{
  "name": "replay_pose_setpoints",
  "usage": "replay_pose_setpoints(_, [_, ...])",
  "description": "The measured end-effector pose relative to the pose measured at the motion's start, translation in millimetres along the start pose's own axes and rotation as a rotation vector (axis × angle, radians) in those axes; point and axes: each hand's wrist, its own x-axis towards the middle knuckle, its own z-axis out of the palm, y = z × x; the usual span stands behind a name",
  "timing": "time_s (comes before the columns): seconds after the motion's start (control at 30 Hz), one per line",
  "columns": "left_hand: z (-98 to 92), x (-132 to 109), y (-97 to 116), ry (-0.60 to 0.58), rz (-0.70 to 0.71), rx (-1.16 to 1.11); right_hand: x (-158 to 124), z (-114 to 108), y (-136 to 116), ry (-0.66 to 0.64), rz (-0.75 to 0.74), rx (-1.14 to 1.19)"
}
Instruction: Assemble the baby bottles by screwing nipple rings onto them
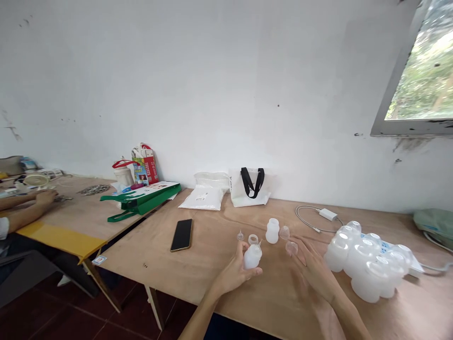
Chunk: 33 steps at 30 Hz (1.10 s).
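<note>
My left hand (236,273) grips a small translucent white bottle (252,255) just above the plywood table (212,274). My right hand (313,267) hovers beside it with fingers stretched out and apart, holding nothing, its fingertips close to a clear dome cap (291,247). Just beyond stand a second small bottle (272,231), a white ring (253,239), a tiny clear teat (240,234) and another clear cap (284,232).
Several assembled white bottles (368,264) cluster at the right. A black phone (181,234), white packets (203,197), a white tote bag (250,187) and a charger with cable (327,214) lie further back. Another person's arms (24,208) rest on the left table, near a green bag (141,198).
</note>
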Motion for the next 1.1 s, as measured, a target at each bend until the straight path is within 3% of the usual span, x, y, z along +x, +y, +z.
replay_pose_setpoints(0.17, [10.1, 3, -11, -0.036, 0.072, -0.078, -2, 14, 29, -0.049, 0.059, -0.238])
replay_pose_setpoints(0.3, [11.2, 0, -5, -0.044, 0.016, 0.021, -2, 8, 19, -0.132, 0.086, -0.186])
replay_pose_setpoints(0.47, [8.8, -6, 9, -0.050, 0.012, 0.124, 1, -3, 0, -0.142, 0.097, -0.096])
replay_pose_setpoints(0.67, [9.3, -4, 6, -0.011, 0.000, 0.141, 3, -1, 3, -0.268, 0.162, -0.016])
replay_pose_setpoints(0.8, [5.6, 1, -2, 0.067, 0.007, 0.139, 5, -3, 1, -0.219, 0.170, 0.213])
replay_pose_setpoints(1.0, [-15.0, 2, 2, 0.193, 0.097, 0.100, 11, -18, -6, 0.033, 0.174, 0.679])
replay_pose_setpoints(1.1, [-23.7, -1, 4, 0.221, 0.095, 0.126, 10, -25, -13, 0.016, 0.149, 0.788])
